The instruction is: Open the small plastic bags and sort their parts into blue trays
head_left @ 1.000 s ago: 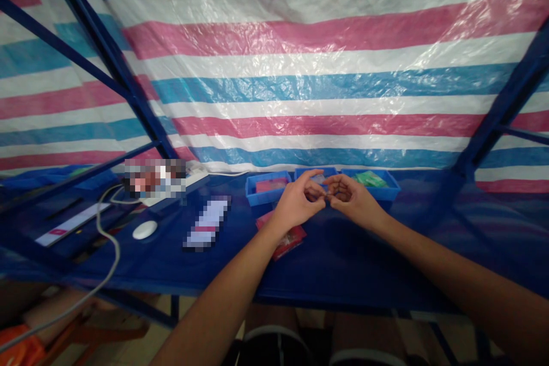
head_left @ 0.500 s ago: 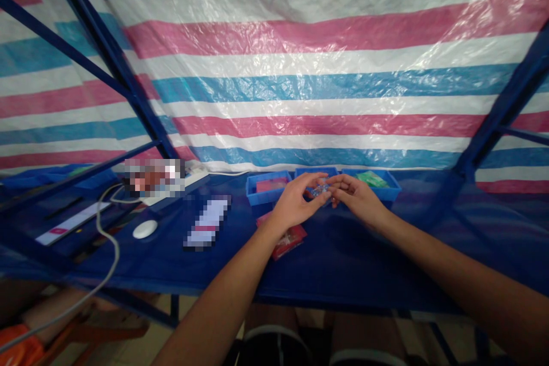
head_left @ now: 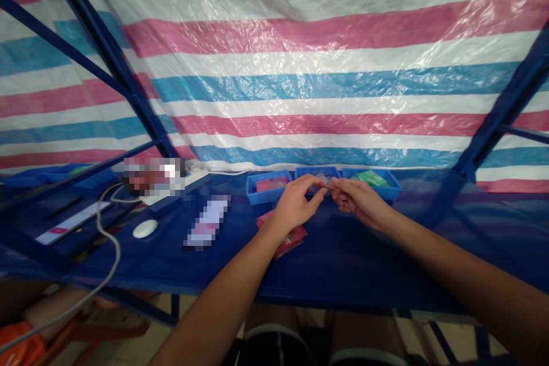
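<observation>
My left hand (head_left: pixel 297 197) and my right hand (head_left: pixel 358 199) meet above the blue table. Between their fingertips is a small piece of clear plastic (head_left: pixel 328 181), perhaps a little bag; its exact kind is hard to make out. My right thumb and fingers pinch it, while the left thumb and index finger close on its left side. Below my left wrist lie red packets (head_left: pixel 290 241), partly covered by the forearm. Just behind the hands stands the middle blue bin (head_left: pixel 317 171), largely hidden by them.
A left blue bin (head_left: pixel 262 198) holds pink-red packets, and a right blue bin (head_left: pixel 392 190) holds green packets (head_left: pixel 371 178). Leftward are a blurred-out phone (head_left: pixel 207 223), a white oval object (head_left: pixel 144 229) and a cable (head_left: pixel 116 251). A striped sheet (head_left: pixel 300 86) hangs behind.
The clear plastic between my hands looked bunched and shiny before; less of it shows now. My right fingers have curled in and drawn slightly away from the left hand.
</observation>
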Tool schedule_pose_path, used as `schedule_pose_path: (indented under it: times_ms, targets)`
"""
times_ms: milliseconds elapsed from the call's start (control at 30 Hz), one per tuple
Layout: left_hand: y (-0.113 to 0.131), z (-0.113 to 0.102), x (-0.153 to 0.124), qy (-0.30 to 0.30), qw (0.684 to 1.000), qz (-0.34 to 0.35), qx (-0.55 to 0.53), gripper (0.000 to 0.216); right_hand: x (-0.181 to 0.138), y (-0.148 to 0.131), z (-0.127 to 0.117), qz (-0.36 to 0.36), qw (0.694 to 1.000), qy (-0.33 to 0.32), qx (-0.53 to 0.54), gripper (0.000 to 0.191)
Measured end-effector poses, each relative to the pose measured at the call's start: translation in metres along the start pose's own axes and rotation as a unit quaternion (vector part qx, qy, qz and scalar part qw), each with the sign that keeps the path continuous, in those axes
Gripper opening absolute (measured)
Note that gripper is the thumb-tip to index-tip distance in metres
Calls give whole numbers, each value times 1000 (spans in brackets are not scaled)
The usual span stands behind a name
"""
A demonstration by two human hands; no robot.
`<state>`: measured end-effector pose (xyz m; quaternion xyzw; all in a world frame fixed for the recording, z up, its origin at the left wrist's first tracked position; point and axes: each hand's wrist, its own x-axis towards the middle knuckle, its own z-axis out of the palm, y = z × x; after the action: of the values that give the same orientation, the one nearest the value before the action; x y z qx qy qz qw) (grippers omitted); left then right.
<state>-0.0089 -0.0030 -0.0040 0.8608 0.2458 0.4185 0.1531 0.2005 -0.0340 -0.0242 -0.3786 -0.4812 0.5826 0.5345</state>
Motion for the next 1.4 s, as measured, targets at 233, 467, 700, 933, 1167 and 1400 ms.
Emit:
schedule_pose_path:
  times_ms: [233, 467, 700, 933, 1167, 1400]
  targets:
    - [-2, 1, 0, 12, 997, -58, -50, 49, 3, 6, -4, -30, 994, -2, -103, 41]
    - [-4, -4, -1, -27, 998, 48, 38, 38, 2, 4, -2, 12, 1000, 14, -7, 41]
    - [-10, -1, 0, -4, 998, 52, 40, 25, 0, -3, 1, 50, 998, 6, 40, 42]
    - [-9, -1, 3, -3, 999, -40, -24, 23, 1, 0, 0, -141, 977, 53, -149, 39]
    - [-14, 0, 0, -16, 999, -49, 3, 20, 4, 5, -5, -249, 905, 39, -344, 25]
    - [-10, -10, 3, 112, 991, -66, 41, 25, 28, 5, -24, -368, 744, 78, -553, 32]
